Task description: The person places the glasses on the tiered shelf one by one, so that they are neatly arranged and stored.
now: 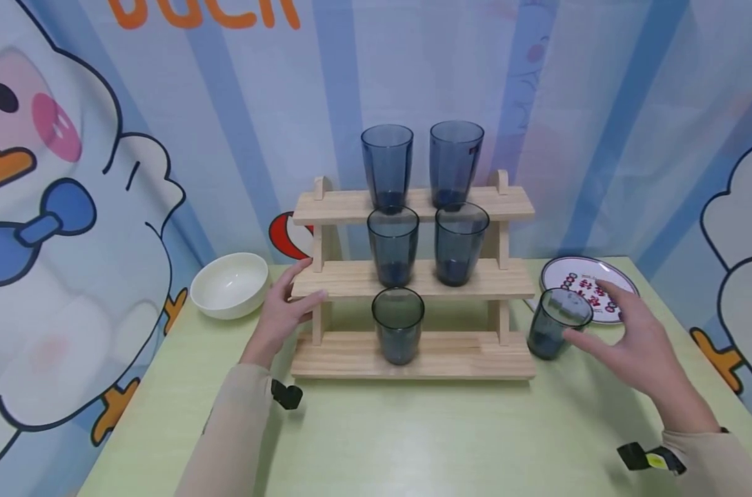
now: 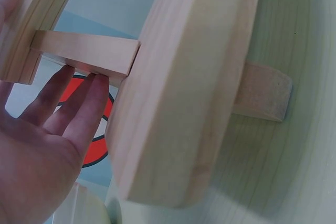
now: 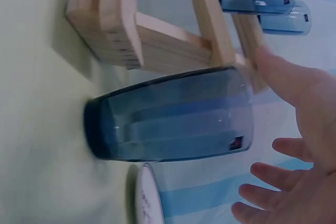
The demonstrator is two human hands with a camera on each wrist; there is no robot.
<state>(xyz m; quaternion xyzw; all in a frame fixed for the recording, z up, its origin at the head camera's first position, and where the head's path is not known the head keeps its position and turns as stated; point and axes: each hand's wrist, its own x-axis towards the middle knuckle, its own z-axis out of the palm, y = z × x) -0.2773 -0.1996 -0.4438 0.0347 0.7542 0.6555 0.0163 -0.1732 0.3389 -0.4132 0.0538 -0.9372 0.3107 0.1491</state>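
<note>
A three-tier wooden display rack (image 1: 351, 355) stands on the table. My left hand (image 1: 284, 304) grips its left side at the middle tier, thumb at the board's front, fingertips against a wooden upright (image 2: 84, 48). On the right, a blue-grey glass tumbler (image 1: 546, 335) stands upright on the table beside the rack's bottom tier. My right hand (image 1: 639, 345) is around this tumbler's right side with thumb and fingers spread; the right wrist view shows a gap between the fingers and the tumbler (image 3: 173, 119). Matching tumblers stand on the rack: two on top, two in the middle, one (image 1: 398, 335) on the bottom.
Behind the right tumbler lies a white plate (image 1: 556, 270) with a dark rim and red pattern. A white bowl (image 1: 227, 286) sits at the back left, close to my left hand. A cartoon-printed curtain (image 1: 258, 103) hangs right behind the table.
</note>
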